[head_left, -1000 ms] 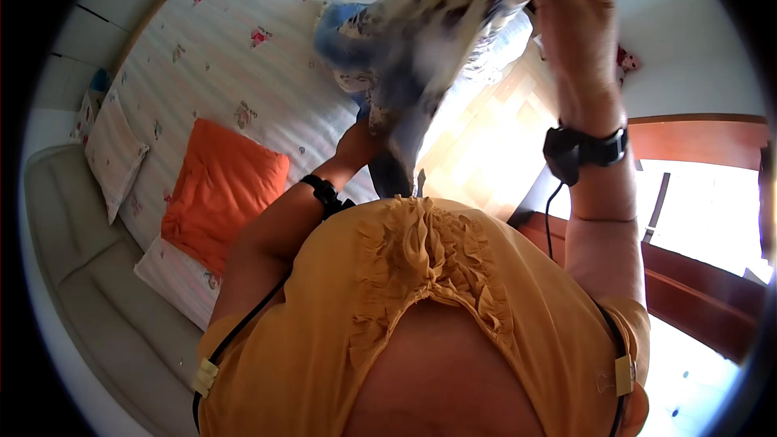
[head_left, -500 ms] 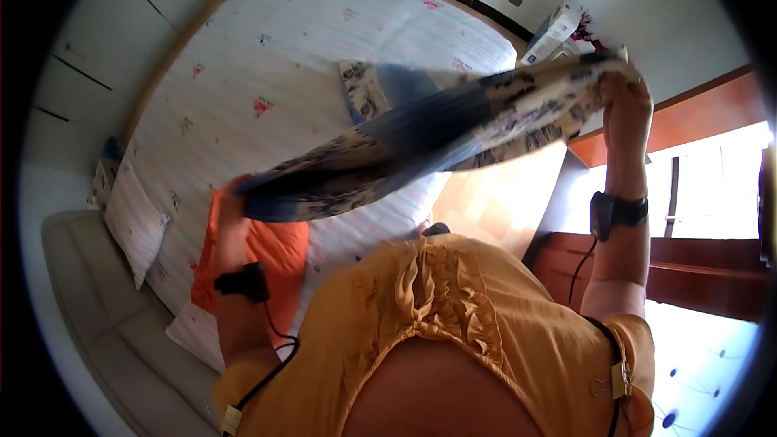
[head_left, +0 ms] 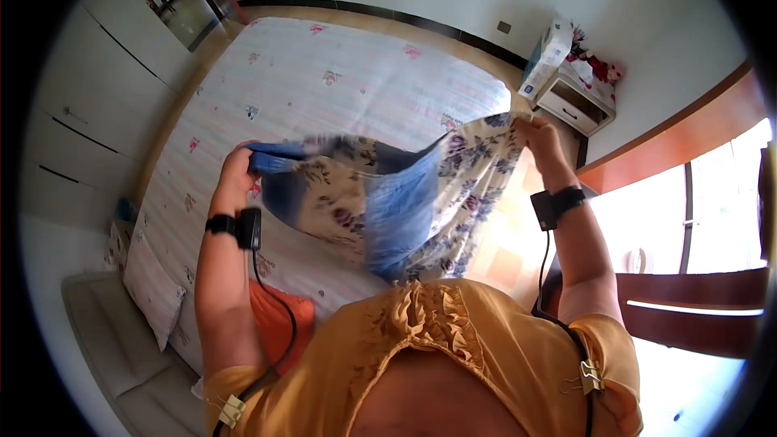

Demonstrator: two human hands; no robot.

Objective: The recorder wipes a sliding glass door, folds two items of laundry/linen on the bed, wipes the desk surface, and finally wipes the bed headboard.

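Note:
A floral patchwork cloth (head_left: 401,210), in cream and blue panels with dark flowers, hangs between my two hands above the bed. My left hand (head_left: 238,168) is closed on its bunched blue end. My right hand (head_left: 536,134) grips the cream floral corner at the other end. The middle sags in loose folds toward my body, and part of its edge is blurred. I cannot tell what kind of garment or cover it is. Below my left forearm lies an orange cloth (head_left: 279,316), partly hidden by the arm.
The bed (head_left: 299,85) has a pale striped sheet with small printed figures. A pillow (head_left: 152,287) lies by the grey padded headboard (head_left: 121,340). A white nightstand (head_left: 576,105) with a box on it stands at the far right. White cabinets (head_left: 97,113) line the left wall.
The cloth has gone from stretched slantwise to hanging more level and slack. My right hand has come down and inward; my left has moved up and away from the orange cloth.

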